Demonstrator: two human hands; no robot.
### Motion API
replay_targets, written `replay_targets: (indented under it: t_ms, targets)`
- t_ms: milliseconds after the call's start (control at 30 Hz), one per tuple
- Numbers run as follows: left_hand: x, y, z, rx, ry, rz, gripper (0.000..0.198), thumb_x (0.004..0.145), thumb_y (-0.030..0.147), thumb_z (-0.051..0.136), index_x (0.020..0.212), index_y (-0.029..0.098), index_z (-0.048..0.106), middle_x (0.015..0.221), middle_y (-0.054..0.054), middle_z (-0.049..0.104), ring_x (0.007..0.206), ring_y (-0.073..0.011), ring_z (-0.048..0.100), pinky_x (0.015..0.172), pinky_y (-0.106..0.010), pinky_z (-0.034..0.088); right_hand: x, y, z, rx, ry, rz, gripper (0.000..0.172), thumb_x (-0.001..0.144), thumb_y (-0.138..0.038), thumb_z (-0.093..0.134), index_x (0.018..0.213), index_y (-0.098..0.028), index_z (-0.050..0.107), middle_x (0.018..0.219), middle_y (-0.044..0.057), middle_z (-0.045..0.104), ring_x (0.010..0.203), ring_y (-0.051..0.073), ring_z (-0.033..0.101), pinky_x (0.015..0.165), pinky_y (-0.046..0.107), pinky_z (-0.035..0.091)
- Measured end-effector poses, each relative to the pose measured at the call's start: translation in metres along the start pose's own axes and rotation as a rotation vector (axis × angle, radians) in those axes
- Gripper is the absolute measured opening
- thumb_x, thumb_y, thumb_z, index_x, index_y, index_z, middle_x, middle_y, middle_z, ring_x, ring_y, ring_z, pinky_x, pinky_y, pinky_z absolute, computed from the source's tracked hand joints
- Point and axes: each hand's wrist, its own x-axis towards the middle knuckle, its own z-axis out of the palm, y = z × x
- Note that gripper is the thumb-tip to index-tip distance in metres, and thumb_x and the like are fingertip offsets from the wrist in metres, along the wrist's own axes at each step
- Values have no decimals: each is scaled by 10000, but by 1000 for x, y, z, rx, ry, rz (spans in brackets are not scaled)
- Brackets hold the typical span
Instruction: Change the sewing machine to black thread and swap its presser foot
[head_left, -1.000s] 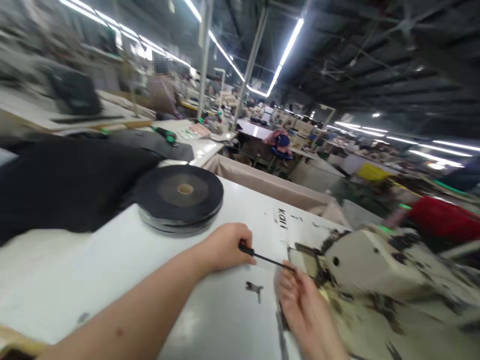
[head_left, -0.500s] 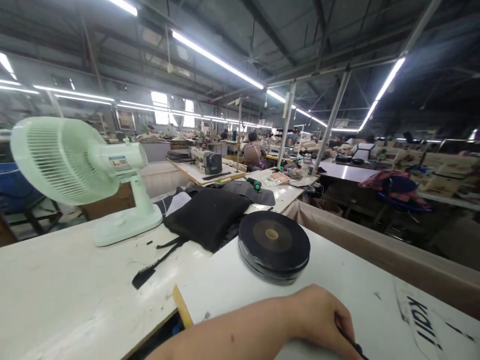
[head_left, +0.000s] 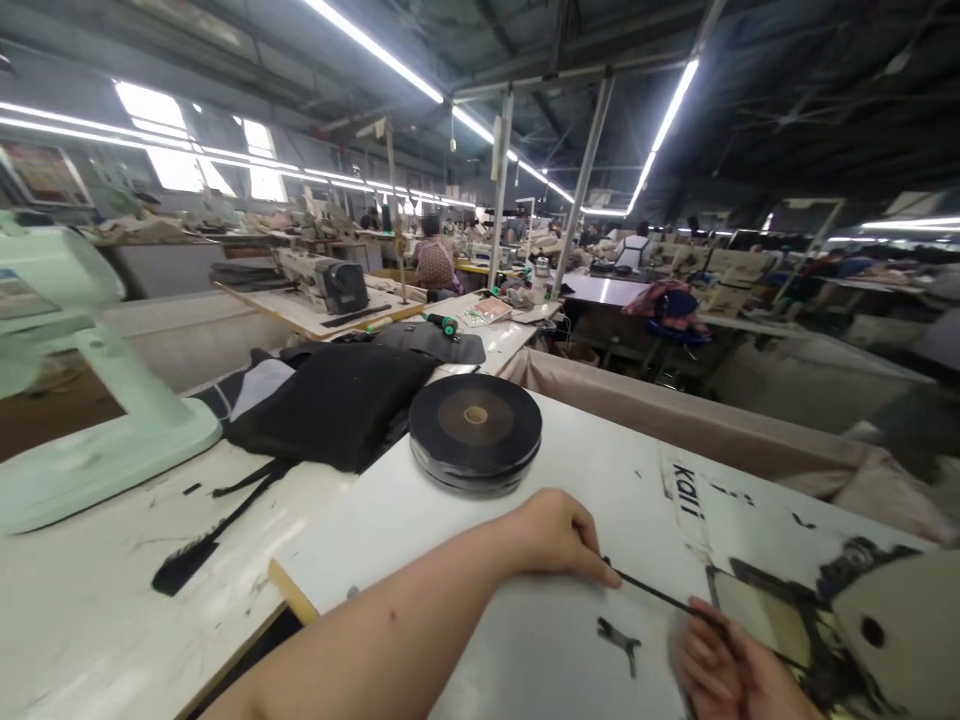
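Stretched between my hands is a thin black strip [head_left: 654, 591]. The fingers of my left hand [head_left: 562, 538] pinch one end of it over the white tabletop. My right hand [head_left: 731, 655], slightly blurred, is closed around the other end, close to the sewing machine [head_left: 892, 620]. Below the strip lies a small dark forked metal part [head_left: 619, 640], touched by neither hand. Beyond my left hand sits a stack of wide black tape rolls [head_left: 475, 440] with a cardboard core.
A folded black fabric piece [head_left: 337, 400] lies left of the rolls, with a black strap [head_left: 202, 545] in front. A pale green fan [head_left: 112, 400] stands at the left edge. Farther off are another sewing machine [head_left: 322, 280] and a seated person [head_left: 436, 265].
The view has swung right, bringing my right hand, the sewing machine and the forked metal part into sight. The black strip now shows stretched between both hands.
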Motion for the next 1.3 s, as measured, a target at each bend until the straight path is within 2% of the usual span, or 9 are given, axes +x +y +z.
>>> replay_targets:
  t_ms: [133,267,500,700,900,1033,1100,1200,1300]
  targets:
    - [-2,-1,2,-25,-20,-20,423,505,506,892,682,167,711,511,36,560,482,-118,453,462,-268,311,-16,0,19,70,66,-44,121,702,-188,731,789,-128,671,622,-5,527,502,68,431,375,132,315]
    - [-5,2,1,68,-70,-2,403,641,548,795,720,162,712,468,38,527,423,-119,418,430,-269,286,-18,-1,17,85,34,-56,145,739,-205,759,824,-112,687,626,1,556,518,74,454,387,133,323]
    - [-6,5,-2,346,-87,192,383,789,539,659,721,171,740,586,3,623,576,-147,514,574,-279,349,-24,-1,17,153,42,-27,96,863,-180,665,836,-96,703,624,16,582,507,68,457,392,129,325]
    - [-7,5,0,644,-84,220,415,916,519,495,796,218,754,760,-75,739,706,-226,614,634,-322,341,-23,-2,17,149,23,-12,125,905,-147,616,828,-102,704,628,19,583,524,67,464,397,114,340]
    - [-7,2,4,603,-72,297,402,916,509,511,703,214,683,669,-47,673,635,-200,562,623,-324,335,-22,0,11,105,-30,-35,42,863,-161,683,837,-129,687,658,13,588,554,76,487,414,122,366]
    - [-9,3,4,584,13,410,246,752,418,733,722,213,599,750,-5,632,654,-170,524,620,-298,349,-21,0,9,97,-52,-37,41,850,-160,696,862,-125,678,670,6,580,567,74,493,427,122,374]
    - [-10,4,2,583,46,425,238,717,354,761,727,210,572,797,-1,630,668,-160,526,623,-288,353,-22,0,10,110,-51,-34,51,844,-157,700,872,-120,680,676,4,577,568,73,491,426,122,377]
    - [-10,3,0,643,50,410,222,786,406,718,768,212,612,836,-15,664,692,-173,558,626,-294,343,-24,-2,13,118,-35,-21,36,842,-152,694,867,-127,685,679,-1,571,564,73,478,416,124,375]
    - [-8,1,3,717,35,428,311,915,507,588,875,219,698,929,-49,734,798,-215,635,670,-313,359,-26,-3,16,120,-13,-10,24,853,-150,672,853,-134,691,668,-5,561,560,74,466,412,124,369]
